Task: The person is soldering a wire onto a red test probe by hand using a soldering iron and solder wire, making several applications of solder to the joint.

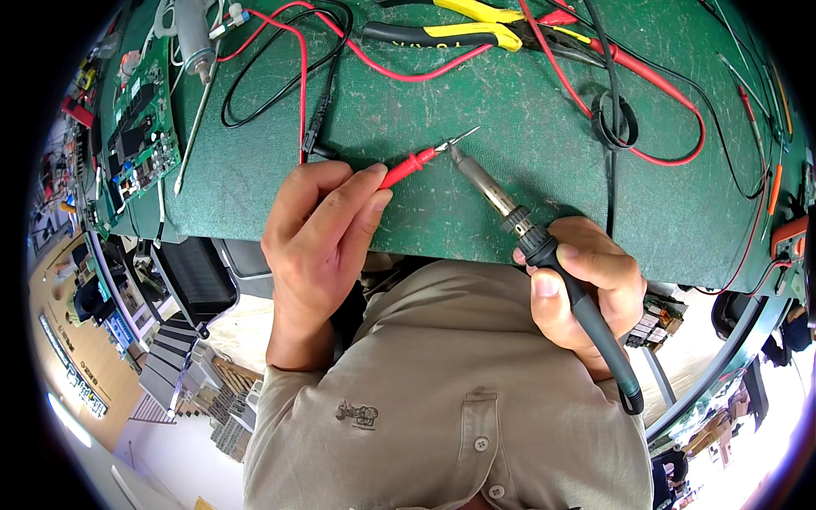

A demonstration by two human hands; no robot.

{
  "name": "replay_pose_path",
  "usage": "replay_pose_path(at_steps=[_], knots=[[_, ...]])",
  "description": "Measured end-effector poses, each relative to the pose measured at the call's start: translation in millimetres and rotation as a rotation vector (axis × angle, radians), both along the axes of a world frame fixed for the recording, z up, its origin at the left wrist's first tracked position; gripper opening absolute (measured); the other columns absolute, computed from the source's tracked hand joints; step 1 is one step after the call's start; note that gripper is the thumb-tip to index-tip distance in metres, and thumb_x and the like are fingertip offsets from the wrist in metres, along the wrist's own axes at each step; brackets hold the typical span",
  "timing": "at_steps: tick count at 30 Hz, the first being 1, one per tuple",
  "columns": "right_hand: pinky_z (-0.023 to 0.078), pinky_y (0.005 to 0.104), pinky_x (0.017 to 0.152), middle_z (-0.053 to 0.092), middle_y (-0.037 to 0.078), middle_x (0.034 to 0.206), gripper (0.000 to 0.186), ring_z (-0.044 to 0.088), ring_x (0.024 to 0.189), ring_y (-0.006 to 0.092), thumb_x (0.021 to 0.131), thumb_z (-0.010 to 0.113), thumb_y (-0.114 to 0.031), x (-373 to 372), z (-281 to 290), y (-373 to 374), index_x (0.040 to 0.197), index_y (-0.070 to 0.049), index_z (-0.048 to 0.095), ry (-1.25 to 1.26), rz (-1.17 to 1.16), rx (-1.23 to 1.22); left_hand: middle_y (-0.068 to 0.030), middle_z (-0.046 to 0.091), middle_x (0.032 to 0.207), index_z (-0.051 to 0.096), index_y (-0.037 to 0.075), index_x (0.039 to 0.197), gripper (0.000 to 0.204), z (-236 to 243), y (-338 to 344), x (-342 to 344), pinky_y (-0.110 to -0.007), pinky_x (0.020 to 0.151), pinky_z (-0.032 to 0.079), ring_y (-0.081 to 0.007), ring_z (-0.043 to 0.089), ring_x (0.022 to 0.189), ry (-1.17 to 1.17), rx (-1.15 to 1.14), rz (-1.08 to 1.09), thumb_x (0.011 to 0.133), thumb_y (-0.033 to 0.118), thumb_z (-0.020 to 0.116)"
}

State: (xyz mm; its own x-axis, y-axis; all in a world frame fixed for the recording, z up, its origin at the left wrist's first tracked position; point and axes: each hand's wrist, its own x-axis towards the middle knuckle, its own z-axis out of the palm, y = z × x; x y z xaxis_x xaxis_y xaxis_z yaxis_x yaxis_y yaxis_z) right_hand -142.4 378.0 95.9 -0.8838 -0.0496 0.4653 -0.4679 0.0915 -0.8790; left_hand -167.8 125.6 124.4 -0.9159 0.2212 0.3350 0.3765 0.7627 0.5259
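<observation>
My left hand [327, 221] pinches a red test probe [410, 168] near the bench's front edge, its metal tip pointing up and to the right. A red lead runs up from behind that hand. In my right hand [586, 285] is a soldering iron [518, 223] with a dark handle, gripped like a pen and slanting up to the left. The iron's tip is at the metal end of the probe, just past the red plastic; whether they touch I cannot tell. A black right-angled plug [318, 144] on a cable lies just above my left fingers.
Yellow-and-black pliers [476, 30] lie at the far side of the green bench mat [493, 93]. A green circuit board [144, 127] and a grey tool [194, 42] are at the left. Another red probe [650, 72], a black cable coil [614, 119] and loose leads spread over the right.
</observation>
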Motion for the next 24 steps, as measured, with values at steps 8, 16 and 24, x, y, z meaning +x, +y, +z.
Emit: replay_pose_path(at_steps=[8,16,24], knots=[[0.055,0.0375,0.056,0.063,0.010,0.068,0.029,0.065,0.056,0.0250,0.079,0.081,-0.003,0.5,0.7,-1.4,0.098,0.001,0.059,-0.020,-0.014,0.006,-0.0065,0.062,0.087,0.076,0.002,0.101,0.024,1.8,0.0,-0.8,-0.032,0.059,0.047,-0.0187,0.058,0.069,-0.022,0.007,0.000,0.078,0.004,0.083],[0.055,0.0377,0.056,0.063,0.010,0.068,0.029,0.064,0.056,0.0252,0.080,0.080,-0.004,0.1,-3.3,-2.2,0.099,0.001,0.059,0.031,-0.029,-0.027,-0.0063,0.060,0.087,0.077,0.002,0.101,0.024,5.9,-1.9,-3.8,-0.030,0.058,0.047,-0.0173,0.058,0.067,-0.052,0.010,-0.024,0.077,0.002,0.083],[0.055,0.0390,0.056,0.063,0.011,0.069,0.029,0.063,0.055,0.0245,0.081,0.079,-0.004,5.2,-7.6,1.6,0.100,0.002,0.057,0.018,-0.020,-0.050,-0.0061,0.060,0.086,0.076,0.001,0.099,0.025,6.1,-1.7,-4.7,-0.030,0.057,0.047,-0.0170,0.058,0.066,-0.027,0.002,-0.042,0.076,0.002,0.084]])
